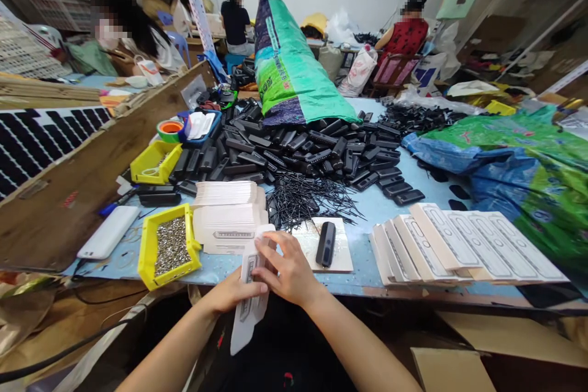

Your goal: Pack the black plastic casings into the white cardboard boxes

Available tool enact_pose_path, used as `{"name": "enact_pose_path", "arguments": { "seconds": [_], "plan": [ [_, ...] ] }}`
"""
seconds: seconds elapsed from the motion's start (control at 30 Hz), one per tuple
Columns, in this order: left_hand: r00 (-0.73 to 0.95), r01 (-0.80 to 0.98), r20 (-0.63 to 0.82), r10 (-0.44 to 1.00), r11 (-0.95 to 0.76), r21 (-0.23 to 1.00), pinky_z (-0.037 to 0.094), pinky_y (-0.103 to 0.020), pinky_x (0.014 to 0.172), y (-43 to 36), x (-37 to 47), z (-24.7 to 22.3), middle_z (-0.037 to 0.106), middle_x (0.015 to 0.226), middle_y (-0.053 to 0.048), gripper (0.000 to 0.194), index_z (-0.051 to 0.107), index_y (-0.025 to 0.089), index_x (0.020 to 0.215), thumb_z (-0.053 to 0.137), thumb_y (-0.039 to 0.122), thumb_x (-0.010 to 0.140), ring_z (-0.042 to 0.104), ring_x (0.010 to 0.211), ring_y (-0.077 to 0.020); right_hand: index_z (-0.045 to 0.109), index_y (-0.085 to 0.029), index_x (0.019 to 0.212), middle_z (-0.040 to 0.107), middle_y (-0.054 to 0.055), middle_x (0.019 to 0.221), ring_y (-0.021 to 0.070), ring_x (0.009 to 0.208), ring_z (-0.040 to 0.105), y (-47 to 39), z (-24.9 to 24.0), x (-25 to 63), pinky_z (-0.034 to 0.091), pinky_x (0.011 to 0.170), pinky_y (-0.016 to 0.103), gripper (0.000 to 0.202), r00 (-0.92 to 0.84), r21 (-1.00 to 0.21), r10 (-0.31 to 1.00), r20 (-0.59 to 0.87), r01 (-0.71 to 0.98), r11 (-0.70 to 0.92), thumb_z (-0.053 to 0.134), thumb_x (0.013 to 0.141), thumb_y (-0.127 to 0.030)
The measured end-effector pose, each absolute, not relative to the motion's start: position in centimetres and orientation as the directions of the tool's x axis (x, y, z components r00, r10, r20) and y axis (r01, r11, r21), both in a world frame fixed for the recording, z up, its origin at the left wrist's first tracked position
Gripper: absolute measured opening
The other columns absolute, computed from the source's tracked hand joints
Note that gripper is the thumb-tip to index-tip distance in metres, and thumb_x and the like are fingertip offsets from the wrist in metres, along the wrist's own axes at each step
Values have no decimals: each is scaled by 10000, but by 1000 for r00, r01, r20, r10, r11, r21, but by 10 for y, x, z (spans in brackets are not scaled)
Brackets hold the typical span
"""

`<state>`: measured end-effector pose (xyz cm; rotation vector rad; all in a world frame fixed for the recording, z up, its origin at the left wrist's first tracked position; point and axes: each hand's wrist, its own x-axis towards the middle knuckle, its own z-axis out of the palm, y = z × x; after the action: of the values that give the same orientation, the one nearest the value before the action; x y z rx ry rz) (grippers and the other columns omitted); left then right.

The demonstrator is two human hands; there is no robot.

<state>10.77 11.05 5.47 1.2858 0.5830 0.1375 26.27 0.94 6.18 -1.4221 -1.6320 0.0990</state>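
Note:
A white printed carton (248, 312), long and narrow with flaps at its ends, is held upright at a slant over the table's front edge. My left hand (234, 291) is wrapped round its lower left side, thumb across the front. My right hand (287, 266) grips its upper right side with bent fingers. Behind the carton lies a stack of flat white cartons (225, 217). To the right, one black device (326, 245) rests on a pale board (342, 251). A yellow bin of small metal parts (169, 248) stands left of my hands.
Filled white boxes (463, 245) lean in rows at the right. Behind are heaped black devices (303, 153), thin black strips (307, 199) and a green sack (298, 67). A white power bank (109, 231) lies left. Other people sit farther back.

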Motion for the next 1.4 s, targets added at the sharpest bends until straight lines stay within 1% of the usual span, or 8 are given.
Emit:
{"name": "enact_pose_path", "arguments": {
  "seconds": [0.23,0.4,0.47,0.6,0.77,1.07,1.27,1.4],
  "plan": [
    [772,347,-244,587,-68,935,488,-374,832,111,93,38,666,1005,-71,1025,328,230,1376,858,284,500,632,869,-252,618,-202,680,580,43,948,205,937,510,-7,52,265,419,854,372,183,92,-768,954,284,617,170,689,795,-325],
    [900,214,-17,436,-406,889,444,-333,918,110,98,60,625,1128,-91,347,592,258,1126,637,275,783,603,1029,-240,632,-256,957,582,22,910,146,756,557,-2,38,269,480,709,292,229,477,-979,871,122,-86,184,600,843,-452],
    [912,198,-12,411,-414,888,441,-343,936,102,108,63,595,1168,-100,388,572,244,1125,669,277,751,585,1067,-250,613,-282,1124,615,27,976,149,795,597,2,33,266,502,722,289,354,424,-958,905,38,-242,154,609,830,-479],
    [778,288,-63,625,-266,920,452,-391,930,84,128,55,548,1217,-151,923,266,197,1383,773,264,614,586,1074,-279,672,-269,1133,584,69,1257,242,1172,538,0,37,263,418,1001,402,407,282,-966,932,226,-61,253,643,796,-497],
    [793,271,-143,592,-133,953,483,-365,872,82,137,55,598,1147,-116,1062,7,215,1480,699,230,675,649,911,-227,706,-282,1069,694,60,1084,229,1007,651,-7,46,258,517,891,404,248,383,-987,913,141,-20,161,603,859,-367],
    [830,304,-227,509,-72,950,429,-387,990,81,140,38,534,1289,-130,995,140,198,1474,713,242,662,547,1139,-262,539,-234,1311,510,73,1367,206,1277,473,-33,35,277,389,1074,413,392,93,-896,958,271,387,216,448,929,-235],
    [783,150,-430,449,535,831,537,-375,737,106,110,42,658,972,-56,890,179,313,1447,707,276,732,658,842,-240,610,-233,1187,316,51,1504,308,1423,163,-50,33,366,92,1139,601,582,54,-487,998,29,873,-33,479,710,75],
    [527,-231,-549,648,731,642,568,-306,675,121,105,39,677,997,-76,492,452,232,1315,582,230,840,674,850,-212,597,-202,996,649,88,1135,266,1133,578,-50,43,364,409,1019,499,259,251,-709,951,179,704,-52,651,759,-113]
  ]
}}
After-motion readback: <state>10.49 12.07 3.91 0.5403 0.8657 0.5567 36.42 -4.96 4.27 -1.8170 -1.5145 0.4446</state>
